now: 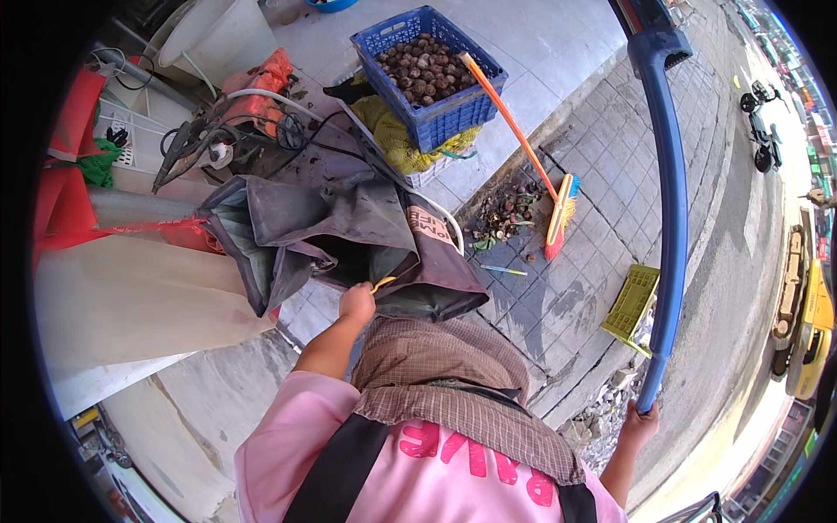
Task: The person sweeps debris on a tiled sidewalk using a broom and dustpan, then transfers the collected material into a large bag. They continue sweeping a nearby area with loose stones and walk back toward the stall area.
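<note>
My left hand (357,302) is closed on a small curved yellow piece (382,283) at the near rim of a dark grey bag (449,301); I cannot tell if it is a handle or a separate thing. The bag's mouth gapes, and its inside is mostly dark. Low on the right, my right hand (641,422) is wrapped round the lower end of a long blue pole (671,218). That pole rises past the top edge, with a thicker bracket-like part near its upper end. A checked brown apron (436,353) covers my front.
Beyond the bag, a blue crate (427,122) of round brown produce rests on a yellow net sack (384,131). An orange-handled broom (558,213) leans there beside swept scraps (506,213). A yellow-green crate (632,301) lies near the pole. Hoses and cables (261,126) clutter the left.
</note>
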Available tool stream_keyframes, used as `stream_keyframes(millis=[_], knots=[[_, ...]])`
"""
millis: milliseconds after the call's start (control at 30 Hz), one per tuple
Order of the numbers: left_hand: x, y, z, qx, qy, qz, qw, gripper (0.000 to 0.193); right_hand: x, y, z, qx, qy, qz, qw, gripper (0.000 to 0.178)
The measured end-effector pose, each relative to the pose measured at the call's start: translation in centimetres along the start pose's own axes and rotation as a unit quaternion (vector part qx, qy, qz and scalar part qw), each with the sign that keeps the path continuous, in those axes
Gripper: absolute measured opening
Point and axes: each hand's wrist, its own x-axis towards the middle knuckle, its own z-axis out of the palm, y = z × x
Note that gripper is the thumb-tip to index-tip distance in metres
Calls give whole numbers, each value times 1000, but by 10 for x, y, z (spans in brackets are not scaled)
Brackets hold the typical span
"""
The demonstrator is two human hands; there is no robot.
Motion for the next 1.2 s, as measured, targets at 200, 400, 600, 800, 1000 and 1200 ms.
stream_keyframes(millis=[200,400,600,800,1000,1200], knots=[[101,21,-128,-102,282,-102,949,17,-22,135,-126,-225,33,52,972,20],[100,19,-113,-56,293,-190,935,17,-37,202,-279,-381,57,26,922,8],[86,15,-124,-1,263,-189,946,20,-46,168,-346,-602,1,-41,797,23],[110,-26,-147,-5,240,-132,962,21,-71,61,-291,-604,34,-259,753,6],[101,-64,-153,-50,249,19,967,16,-110,-48,-197,-520,-10,-332,787,4],[-19,-82,-137,-259,293,174,904,17,-117,-169,-129,-476,-7,-378,794,3]])
